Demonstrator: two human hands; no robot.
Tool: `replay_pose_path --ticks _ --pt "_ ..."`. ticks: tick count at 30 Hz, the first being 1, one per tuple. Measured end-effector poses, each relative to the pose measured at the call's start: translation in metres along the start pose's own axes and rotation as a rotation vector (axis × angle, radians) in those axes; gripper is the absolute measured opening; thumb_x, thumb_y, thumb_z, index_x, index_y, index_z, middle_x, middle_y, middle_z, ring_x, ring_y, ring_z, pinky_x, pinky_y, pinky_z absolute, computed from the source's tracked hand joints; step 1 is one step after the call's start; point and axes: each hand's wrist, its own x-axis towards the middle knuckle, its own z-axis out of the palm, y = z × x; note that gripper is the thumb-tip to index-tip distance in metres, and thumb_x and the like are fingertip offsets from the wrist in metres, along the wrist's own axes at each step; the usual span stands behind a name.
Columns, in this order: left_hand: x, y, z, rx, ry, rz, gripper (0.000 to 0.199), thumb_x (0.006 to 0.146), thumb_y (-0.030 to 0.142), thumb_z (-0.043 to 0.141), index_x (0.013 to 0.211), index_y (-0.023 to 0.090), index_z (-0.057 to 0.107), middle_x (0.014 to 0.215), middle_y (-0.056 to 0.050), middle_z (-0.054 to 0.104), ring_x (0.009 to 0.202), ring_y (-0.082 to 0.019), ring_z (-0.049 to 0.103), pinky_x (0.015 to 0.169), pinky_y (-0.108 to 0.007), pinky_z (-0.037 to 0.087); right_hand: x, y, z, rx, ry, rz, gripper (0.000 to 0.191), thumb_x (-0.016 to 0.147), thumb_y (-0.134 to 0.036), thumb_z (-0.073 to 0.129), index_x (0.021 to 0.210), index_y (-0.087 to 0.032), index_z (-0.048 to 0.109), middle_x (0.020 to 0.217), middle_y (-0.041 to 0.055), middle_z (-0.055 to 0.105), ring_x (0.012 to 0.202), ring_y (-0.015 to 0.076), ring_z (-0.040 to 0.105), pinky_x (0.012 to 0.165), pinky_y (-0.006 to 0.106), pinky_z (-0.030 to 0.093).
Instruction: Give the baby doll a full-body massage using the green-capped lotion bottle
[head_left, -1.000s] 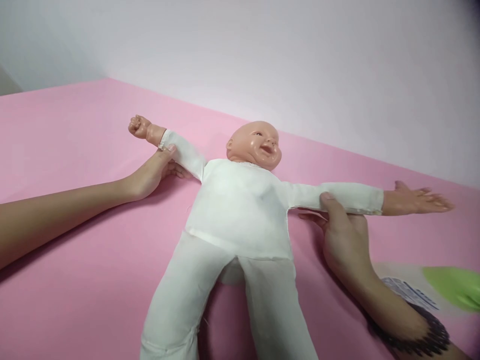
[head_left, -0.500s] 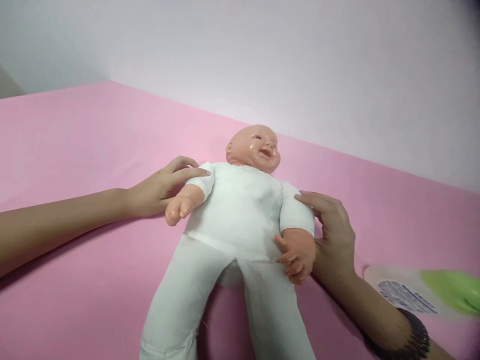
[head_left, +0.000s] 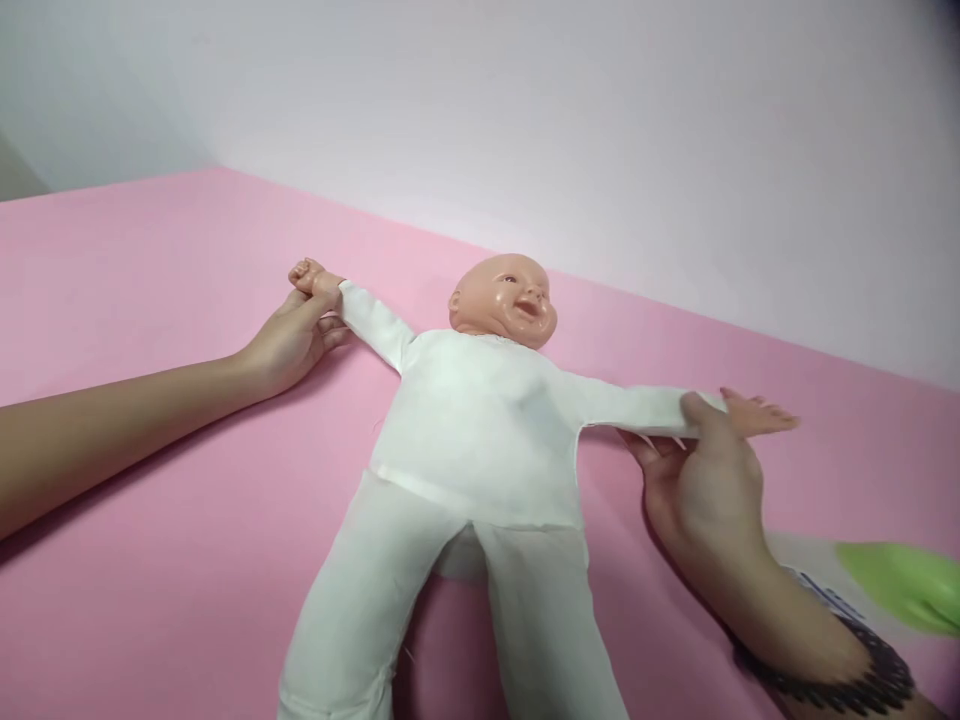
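A baby doll (head_left: 480,430) with a white cloth body and a hard plastic head lies on its back, its legs toward me. Both of its arms are stretched out sideways. My left hand (head_left: 289,340) grips the doll's arm on the left near the wrist, thumb on top and fingers beneath. On the other side my right hand (head_left: 709,480) holds the doll's arm at the forearm, with the thumb over the white sleeve and the fingers under it. The lower ends of the legs run out of view.
A pink surface (head_left: 150,270) lies under the doll, with a pale wall (head_left: 600,130) behind it. At the right, partly behind my wrist with its dark bracelet (head_left: 840,670), lies a white and green package or bottle (head_left: 900,585).
Both doll arms have swung from beside its body out to the sides. My hands have moved from its upper arms to near its wrists, the right one outward.
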Motion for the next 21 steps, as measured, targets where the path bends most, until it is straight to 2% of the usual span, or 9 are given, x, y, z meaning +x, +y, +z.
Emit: replay_pose_path --ticks 2,3,6,8,11,14,18,21 --pt "0.003 0.001 -0.002 -0.028 0.020 0.017 0.026 0.088 0.034 0.070 0.088 0.025 0.046 0.090 0.003 0.058 0.092 -0.014 0.063 0.095 -0.031 0.053 0.006 -0.003 0.002 0.234 0.140 0.176 0.045 0.068 -0.026 0.072 0.098 -0.024 0.038 0.105 0.0015 0.048 0.098 0.0106 0.057 0.090 0.024 0.061" --pt "0.004 0.001 -0.003 -0.036 0.035 0.030 0.026 0.089 0.034 0.069 0.083 0.024 0.045 0.086 0.003 0.056 0.091 -0.014 0.062 0.098 -0.032 0.053 0.008 -0.004 0.002 0.305 0.190 0.210 0.045 0.065 -0.023 0.071 0.093 -0.023 0.036 0.104 0.0007 0.046 0.095 0.0084 0.054 0.092 0.021 0.060" --pt "0.008 0.000 -0.010 -0.055 0.101 0.025 0.027 0.094 0.030 0.060 0.071 0.022 0.048 0.080 0.001 0.052 0.084 -0.013 0.057 0.104 -0.031 0.053 0.011 -0.007 0.002 0.348 0.265 0.218 0.037 0.068 -0.019 0.065 0.090 -0.022 0.034 0.105 0.0002 0.043 0.086 0.0055 0.046 0.093 0.021 0.059" --pt "0.010 -0.002 -0.014 -0.075 0.133 -0.001 0.028 0.094 0.024 0.056 0.066 0.020 0.050 0.079 0.000 0.051 0.081 -0.012 0.054 0.104 -0.031 0.054 0.012 -0.010 0.002 0.353 0.308 0.255 0.031 0.069 -0.015 0.058 0.089 -0.021 0.035 0.105 0.0001 0.045 0.079 0.0042 0.042 0.089 0.016 0.057" --pt "0.013 -0.002 -0.015 -0.122 0.165 -0.016 0.027 0.090 0.015 0.054 0.064 0.019 0.050 0.075 0.000 0.047 0.075 -0.010 0.050 0.095 -0.027 0.055 0.011 -0.012 0.004 0.362 0.310 0.279 0.029 0.065 -0.010 0.054 0.087 -0.020 0.037 0.103 0.0007 0.049 0.076 0.0037 0.045 0.081 0.012 0.056" --pt "0.014 0.000 -0.012 -0.146 0.185 -0.027 0.025 0.091 0.016 0.052 0.066 0.018 0.052 0.074 0.000 0.049 0.075 -0.010 0.052 0.085 -0.023 0.054 0.009 -0.013 0.008 0.390 0.302 0.227 0.026 0.065 -0.011 0.051 0.088 -0.018 0.042 0.099 0.0010 0.049 0.077 0.0043 0.051 0.071 0.013 0.056" --pt "0.013 0.002 -0.009 -0.140 0.193 -0.082 0.016 0.091 0.021 0.055 0.076 0.018 0.059 0.083 -0.003 0.061 0.086 -0.014 0.061 0.088 -0.028 0.055 0.006 -0.012 0.011 0.409 0.319 0.243 0.018 0.072 -0.012 0.048 0.088 -0.018 0.043 0.092 -0.0009 0.049 0.066 0.0038 0.046 0.056 0.014 0.051" --pt "0.013 0.002 -0.009 -0.101 0.172 -0.105 0.016 0.089 0.024 0.057 0.073 0.021 0.056 0.083 -0.005 0.063 0.089 -0.019 0.063 0.089 -0.033 0.056 0.005 -0.012 0.010 0.396 0.330 0.279 0.006 0.083 -0.015 0.047 0.085 -0.018 0.043 0.087 -0.0010 0.047 0.063 0.0032 0.044 0.054 0.014 0.050"
